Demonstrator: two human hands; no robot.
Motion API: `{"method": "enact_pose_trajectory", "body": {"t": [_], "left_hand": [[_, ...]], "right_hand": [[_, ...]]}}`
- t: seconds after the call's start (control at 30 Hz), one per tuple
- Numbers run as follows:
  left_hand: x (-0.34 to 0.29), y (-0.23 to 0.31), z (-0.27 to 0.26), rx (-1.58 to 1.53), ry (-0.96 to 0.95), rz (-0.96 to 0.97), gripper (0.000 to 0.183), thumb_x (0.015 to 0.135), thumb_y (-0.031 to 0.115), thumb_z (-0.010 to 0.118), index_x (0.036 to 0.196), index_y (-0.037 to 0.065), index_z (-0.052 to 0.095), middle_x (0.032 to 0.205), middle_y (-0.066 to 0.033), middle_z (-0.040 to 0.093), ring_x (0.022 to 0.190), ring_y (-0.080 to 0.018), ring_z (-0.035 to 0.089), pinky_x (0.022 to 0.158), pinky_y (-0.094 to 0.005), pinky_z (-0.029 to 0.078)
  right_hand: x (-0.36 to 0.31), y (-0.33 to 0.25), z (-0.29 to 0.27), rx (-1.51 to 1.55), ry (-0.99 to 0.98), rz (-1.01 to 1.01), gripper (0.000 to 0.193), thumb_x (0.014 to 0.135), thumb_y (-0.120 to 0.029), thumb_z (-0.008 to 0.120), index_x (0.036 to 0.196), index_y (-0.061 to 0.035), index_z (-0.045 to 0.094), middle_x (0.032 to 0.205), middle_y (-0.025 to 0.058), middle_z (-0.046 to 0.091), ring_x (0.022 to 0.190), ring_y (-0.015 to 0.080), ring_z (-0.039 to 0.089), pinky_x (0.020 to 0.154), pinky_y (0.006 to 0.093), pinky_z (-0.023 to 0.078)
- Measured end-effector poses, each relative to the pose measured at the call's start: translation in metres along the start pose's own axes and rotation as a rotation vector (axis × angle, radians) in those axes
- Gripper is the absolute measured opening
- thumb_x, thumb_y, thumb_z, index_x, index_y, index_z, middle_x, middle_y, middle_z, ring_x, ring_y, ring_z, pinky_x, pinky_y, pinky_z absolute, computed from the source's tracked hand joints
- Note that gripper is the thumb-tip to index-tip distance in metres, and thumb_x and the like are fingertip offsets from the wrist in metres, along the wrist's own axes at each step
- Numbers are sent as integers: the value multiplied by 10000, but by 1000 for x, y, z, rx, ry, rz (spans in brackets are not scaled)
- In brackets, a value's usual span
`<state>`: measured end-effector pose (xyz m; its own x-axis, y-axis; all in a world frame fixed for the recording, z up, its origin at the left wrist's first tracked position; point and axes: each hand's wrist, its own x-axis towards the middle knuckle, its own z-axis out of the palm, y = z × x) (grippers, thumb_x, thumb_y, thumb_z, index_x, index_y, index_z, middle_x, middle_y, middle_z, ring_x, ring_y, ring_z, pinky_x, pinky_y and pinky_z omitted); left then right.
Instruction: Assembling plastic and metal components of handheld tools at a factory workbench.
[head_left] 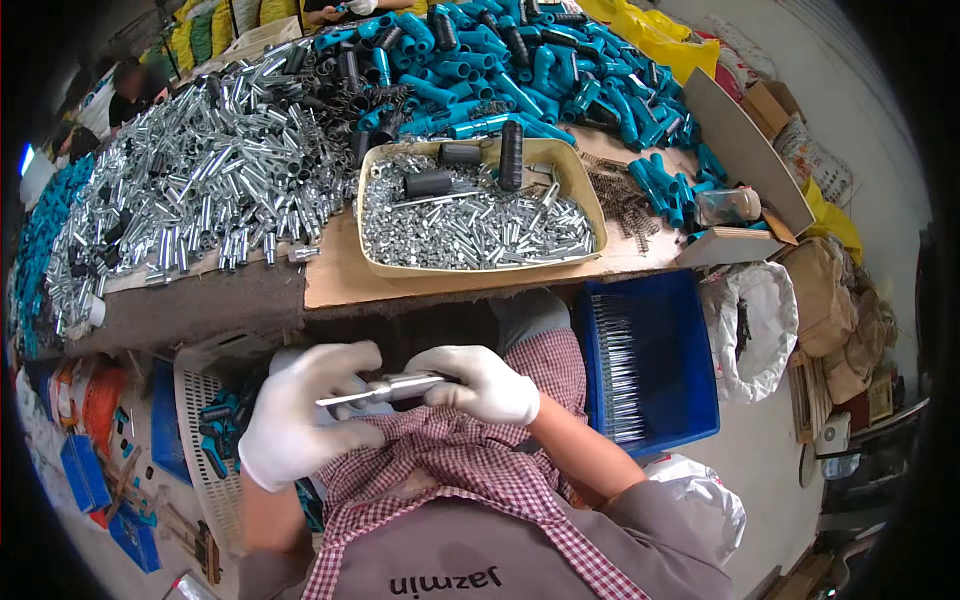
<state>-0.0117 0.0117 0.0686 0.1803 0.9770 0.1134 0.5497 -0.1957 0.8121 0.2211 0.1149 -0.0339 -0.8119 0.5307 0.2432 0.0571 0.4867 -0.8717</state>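
My right hand [480, 385], in a white glove, is closed around a silvery metal tool part [385, 388]. A narrow, flat, pointed end sticks out of it toward the left. Most of the held end is hidden by my fingers. My left hand [305, 405], also gloved in white, is beside the pointed end, thumb and fingers spread above and below it. Whether a left finger touches the metal is hard to make out. Both hands are over my lap, in front of a red-and-white checked apron [450, 465].
On the bench ahead, a cream tray [375, 262] holds small metal pins and black sleeves. Around it lie piles of metal tubes [215, 150], teal curved handles [520, 90] and springs [625, 200]. A blue bin [665, 370] with metal rods stands right, a white basket [205, 440] left.
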Motion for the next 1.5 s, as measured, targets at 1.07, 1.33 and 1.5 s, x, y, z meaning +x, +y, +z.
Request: {"method": "enact_pose_trajectory", "body": {"t": [1.07, 1.33, 1.5], "left_hand": [[-40, -29, 36, -101, 581, -161, 693, 831, 658, 685, 1027, -6, 652, 945, -110, 668, 886, -219, 642, 817, -337, 495], [-19, -37, 34, -606, 928, -6, 565, 1003, 311, 618, 1376, -86, 467, 1058, -155, 645, 758, -149, 592, 651, -271, 487], [-11, -36, 47, -637, 766, -53, 628, 1016, 359, 587, 1420, -92, 421, 1129, -178, 638, 841, -184, 647, 642, -270, 508]], "right_hand": [[205, 34, -198, -1328, 506, 170, 233, 878, -153, 565, 1072, -86, 674, 930, 158, 738, 876, 343, 716, 797, 459, 536], [38, -52, -82, -105, 80, 292, 417, 840, -85, 679, 1249, -7, 666, 1106, 144, 728, 1011, 204, 682, 948, 325, 507], [-6, -40, -31, 332, 112, 387, 426, 859, -60, 695, 1276, 16, 649, 1081, 116, 728, 987, 159, 670, 901, 295, 527]]}}
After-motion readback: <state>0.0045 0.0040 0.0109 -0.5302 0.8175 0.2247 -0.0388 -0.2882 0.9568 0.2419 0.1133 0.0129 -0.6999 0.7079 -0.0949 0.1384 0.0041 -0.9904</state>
